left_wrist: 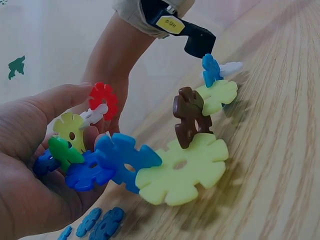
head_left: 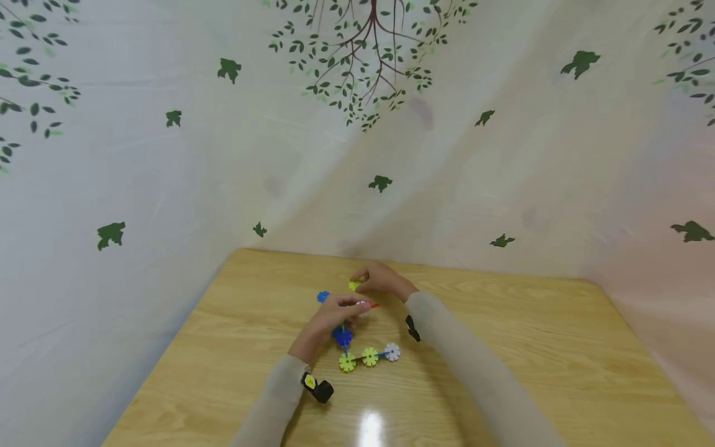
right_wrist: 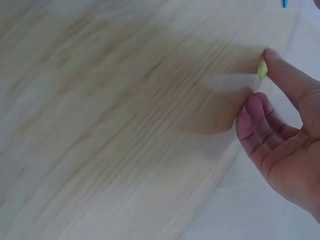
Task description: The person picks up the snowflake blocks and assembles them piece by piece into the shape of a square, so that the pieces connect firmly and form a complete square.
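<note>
My left hand (head_left: 333,315) holds a chain of interlocked plastic flower discs, its fingers round one end. In the left wrist view, a red disc (left_wrist: 106,101) and a white disc (left_wrist: 95,116) sit near the thumb. Yellow, green and blue discs lie against the fingers. From there the chain runs through a light blue disc (left_wrist: 127,159), a pale yellow disc (left_wrist: 182,171) and a brown disc (left_wrist: 184,112) to a white end disc (head_left: 392,352). Farther back, my right hand (head_left: 381,277) pinches a loose yellow disc (head_left: 354,285) by the table; its fingertips partly cover it.
Loose blue discs (left_wrist: 106,225) lie on the wooden table (head_left: 530,347) beyond the left hand; one blue disc (head_left: 323,297) shows in the head view. Behind the table's back edge hangs a pale cloth (head_left: 324,186) printed with leaves.
</note>
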Motion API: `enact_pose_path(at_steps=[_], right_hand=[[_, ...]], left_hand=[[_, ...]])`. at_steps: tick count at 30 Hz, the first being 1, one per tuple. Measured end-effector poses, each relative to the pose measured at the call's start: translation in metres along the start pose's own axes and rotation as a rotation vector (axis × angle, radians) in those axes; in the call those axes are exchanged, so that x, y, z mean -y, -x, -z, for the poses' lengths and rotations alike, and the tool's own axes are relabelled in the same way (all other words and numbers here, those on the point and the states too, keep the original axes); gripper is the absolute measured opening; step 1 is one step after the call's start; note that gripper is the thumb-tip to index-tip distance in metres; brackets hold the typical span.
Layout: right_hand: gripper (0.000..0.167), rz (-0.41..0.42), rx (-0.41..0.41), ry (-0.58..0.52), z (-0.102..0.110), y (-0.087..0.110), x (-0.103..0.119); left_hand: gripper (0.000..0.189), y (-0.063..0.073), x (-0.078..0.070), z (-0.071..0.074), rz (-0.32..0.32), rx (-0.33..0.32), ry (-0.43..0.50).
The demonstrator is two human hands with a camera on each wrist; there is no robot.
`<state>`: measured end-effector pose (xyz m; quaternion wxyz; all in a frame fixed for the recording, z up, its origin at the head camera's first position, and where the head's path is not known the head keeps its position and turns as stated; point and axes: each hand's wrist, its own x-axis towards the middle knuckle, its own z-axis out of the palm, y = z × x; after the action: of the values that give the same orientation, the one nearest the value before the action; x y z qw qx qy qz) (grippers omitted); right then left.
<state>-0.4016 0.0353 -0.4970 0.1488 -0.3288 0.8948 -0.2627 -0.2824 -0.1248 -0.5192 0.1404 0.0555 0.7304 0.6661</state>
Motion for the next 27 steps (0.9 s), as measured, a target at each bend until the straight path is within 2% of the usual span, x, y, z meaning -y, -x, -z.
enact_pose_path(at_steps=[10,17,22,27], right_hand=[[0.02,0.011,-0.032,-0.073,0.007,0.024,-0.009],[0.02,0.002,-0.018,-0.18,0.009,0.059,-0.027],[0.015,-0.042,-0.122,-0.353,0.01,0.09,-0.032],[0.023,-0.117,-0.234,-0.605,0.01,0.113,-0.032]], left_hand=[[0.034,-0.003,-0.004,-0.001,0.027,-0.006,-0.014],[0.033,-0.007,-0.003,-0.007,0.037,-0.022,-0.015],[0.035,-0.009,-0.003,-0.015,0.026,-0.012,0.01],[0.032,-0.011,-0.006,-0.021,0.031,-0.007,0.026]])
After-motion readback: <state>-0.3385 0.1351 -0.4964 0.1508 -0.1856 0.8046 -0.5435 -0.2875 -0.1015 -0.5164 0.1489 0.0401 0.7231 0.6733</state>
